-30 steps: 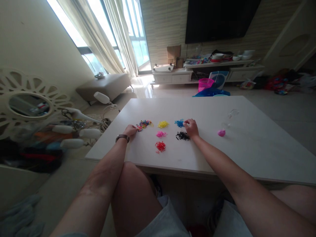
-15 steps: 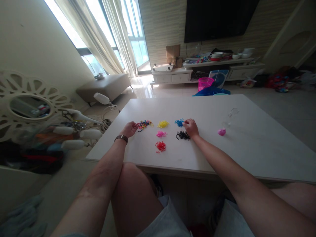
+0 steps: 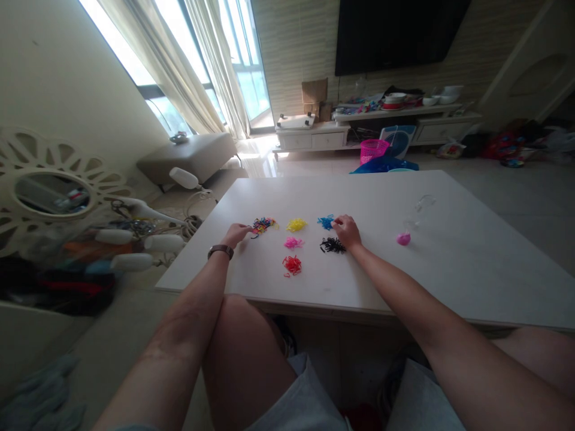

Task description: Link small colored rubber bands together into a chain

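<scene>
Reaches further forward with the left hand (image 3: pixel 237 232) than a second ago: lay flat beside the mixed-colour pile (image 3: pixel 263 224) then, now points narrowed fingers at that pile's near-left edge, touching or all but touching it. Cannot tell at this size whether a band sits between those fingertips. Wears a dark watch (image 3: pixel 220 250) on that wrist.

Keeps the right hand (image 3: pixel 347 230) where it was, knuckles up, at the right edge of the blue pile (image 3: pixel 326 222), with thumb and forefinger drawn close together against the bands. Cannot tell whether one is pinched there. Holds that wrist just beside the black pile (image 3: pixel 331 245), on its right.

Shows six small heaps of tiny elastic bands on the white table (image 3: pixel 449 263), all toward its near-left part. Sets the mixed-colour heap at far left of the back row, then the yellow pile (image 3: pixel 296 225), then the blue. Places the pink pile (image 3: pixel 293 242) in front of the yellow, the black in front of the blue, and the red pile (image 3: pixel 291 265) nearest the front edge, below the pink. Keeps each heap apart from its neighbours.

Leaves a small pink object (image 3: pixel 403 239) well to the right of the right hand, with a clear item (image 3: pixel 422 203), hard to make out, just behind it.
</scene>
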Available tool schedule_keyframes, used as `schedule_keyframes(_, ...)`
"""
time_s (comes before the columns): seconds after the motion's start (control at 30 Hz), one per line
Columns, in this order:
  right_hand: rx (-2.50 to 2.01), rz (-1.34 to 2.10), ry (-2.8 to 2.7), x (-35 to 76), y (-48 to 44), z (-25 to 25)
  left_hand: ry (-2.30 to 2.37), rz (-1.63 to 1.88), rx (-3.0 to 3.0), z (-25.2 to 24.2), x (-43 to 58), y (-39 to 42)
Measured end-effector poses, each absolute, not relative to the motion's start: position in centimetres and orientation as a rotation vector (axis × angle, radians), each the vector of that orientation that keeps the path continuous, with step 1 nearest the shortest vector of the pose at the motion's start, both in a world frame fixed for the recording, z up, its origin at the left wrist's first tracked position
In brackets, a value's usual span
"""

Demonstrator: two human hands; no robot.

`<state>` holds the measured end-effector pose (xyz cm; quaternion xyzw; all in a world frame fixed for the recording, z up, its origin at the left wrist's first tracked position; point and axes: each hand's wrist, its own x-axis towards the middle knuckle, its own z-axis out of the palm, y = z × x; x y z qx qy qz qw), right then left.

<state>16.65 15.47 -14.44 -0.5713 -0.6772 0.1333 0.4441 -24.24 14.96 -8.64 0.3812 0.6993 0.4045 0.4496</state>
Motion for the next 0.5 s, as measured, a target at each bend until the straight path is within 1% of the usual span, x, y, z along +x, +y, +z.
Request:
schedule_keyframes(0.13,-1.409,0.338,-1.673,16.7,15.5,-14.4,1.829,0.709,1.306,-8.7,-24.6,14.6)
schedule_keyframes(0.2,-1.409,0.343,-1.671,16.7,15.4,-14.3,1.823,0.615,1.377,-8.8,-24.7,14.6)
schedule_keyframes(0.37,-1.410,0.345,-1.665,16.5,15.2,-14.3,1.807,0.501,1.480,-8.8,-24.6,14.6)
schedule_keyframes(0.5,-1.372,0.343,-1.622,16.6,15.5,-14.3,1.724,0.453,1.549,-7.7,-23.5,14.5)
